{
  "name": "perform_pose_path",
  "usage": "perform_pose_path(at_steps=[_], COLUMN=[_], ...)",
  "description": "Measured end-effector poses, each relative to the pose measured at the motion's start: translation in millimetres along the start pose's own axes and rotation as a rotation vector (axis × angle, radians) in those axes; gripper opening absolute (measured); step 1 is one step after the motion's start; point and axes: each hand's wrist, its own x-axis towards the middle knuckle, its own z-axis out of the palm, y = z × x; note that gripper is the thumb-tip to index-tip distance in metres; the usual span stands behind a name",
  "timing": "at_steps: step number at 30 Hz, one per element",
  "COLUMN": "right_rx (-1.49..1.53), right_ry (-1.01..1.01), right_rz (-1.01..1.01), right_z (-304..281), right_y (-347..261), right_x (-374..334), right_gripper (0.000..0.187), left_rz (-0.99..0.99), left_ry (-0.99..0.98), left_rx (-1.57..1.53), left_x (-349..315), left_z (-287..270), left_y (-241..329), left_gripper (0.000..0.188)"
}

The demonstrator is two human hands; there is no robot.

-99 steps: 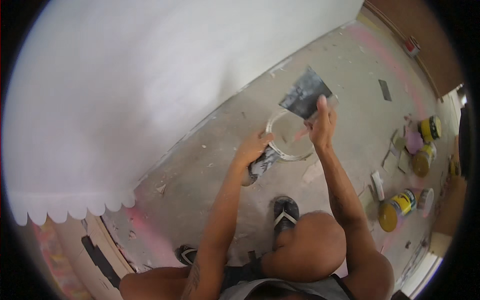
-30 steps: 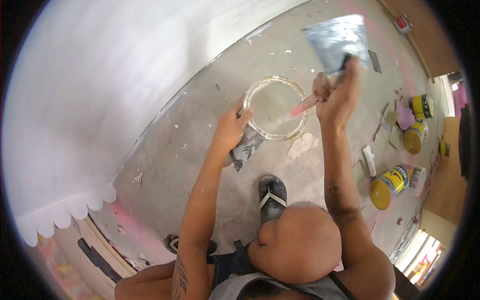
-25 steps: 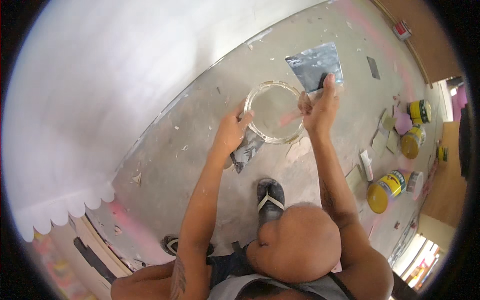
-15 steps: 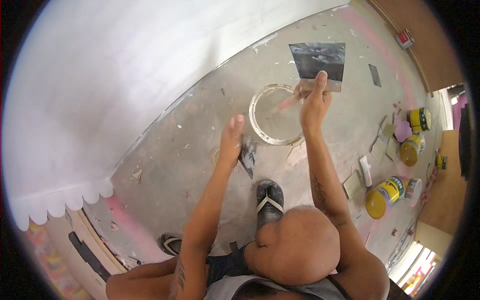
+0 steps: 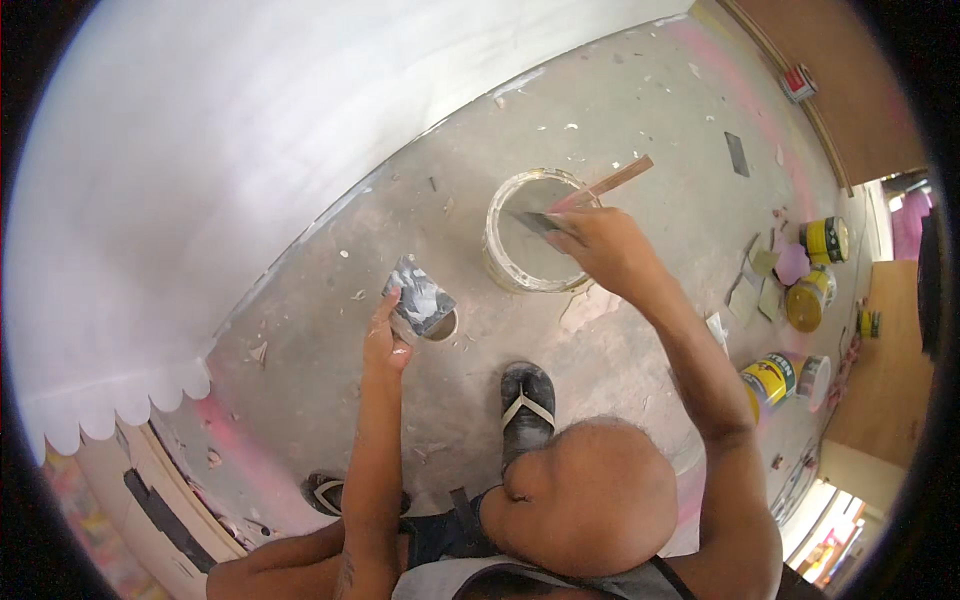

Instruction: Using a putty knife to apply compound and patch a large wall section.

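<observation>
A dark flat scraper (image 5: 425, 290), smeared with white putty, is gripped in my left hand (image 5: 383, 340). Its smeared face is turned up. My right hand (image 5: 610, 245) reaches over the white bucket (image 5: 491, 240) and holds a second flat scraper (image 5: 537, 223), whose blade is tilted down into the bucket's mouth. How far that blade goes in, I cannot tell. A wooden stick (image 5: 622, 177) leans out of the bucket over its right rim. Partly hidden under the left scraper, a small round object (image 5: 447, 328) shows on the floor.
A white wall (image 5: 250, 130) runs along the left. Yellow cans (image 5: 770, 378) and torn sandpaper pieces (image 5: 742, 298) lie to the right. A dark flat sheet (image 5: 737, 155) is farther back. My sandalled foot (image 5: 527, 410) stands near the bucket. Flakes litter the floor.
My right hand has come down with its scraper from beyond the bucket to its mouth. My left hand has moved left and lower, turning its scraper's smeared face up.
</observation>
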Motion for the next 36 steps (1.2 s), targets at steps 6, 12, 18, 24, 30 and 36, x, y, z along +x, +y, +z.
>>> perform_pose_path(at_steps=[6,12,18,24,30,36], right_rx=[-0.432,-0.42,-0.112,0.44,0.708,0.527], right_ry=[-0.359,-0.457,-0.101,0.213,0.609,0.782], right_rz=[-0.045,-0.094,-0.007,0.346,0.133,-0.224], right_z=[73,75,-1,-26,-11,-20], right_y=[20,29,-5,-26,-27,-36], right_x=[49,57,3,-47,-73,-91], right_gripper=[0.015,0.016,0.024,0.024,0.025,0.032], left_rz=[-0.008,-0.014,-0.034,-0.143,-0.093,-0.023], left_ry=[-0.032,-0.097,-0.102,-0.214,-0.215,-0.334], left_rx=[-0.173,-0.187,-0.256,0.094,0.446,0.468], left_x=[-10,-19,-41,-51,-52,-66], left_z=[11,20,48,103,156,181], left_y=[-3,-16,-4,13,15,0], left_gripper=[0.031,0.029,0.029,0.03,0.031,0.034])
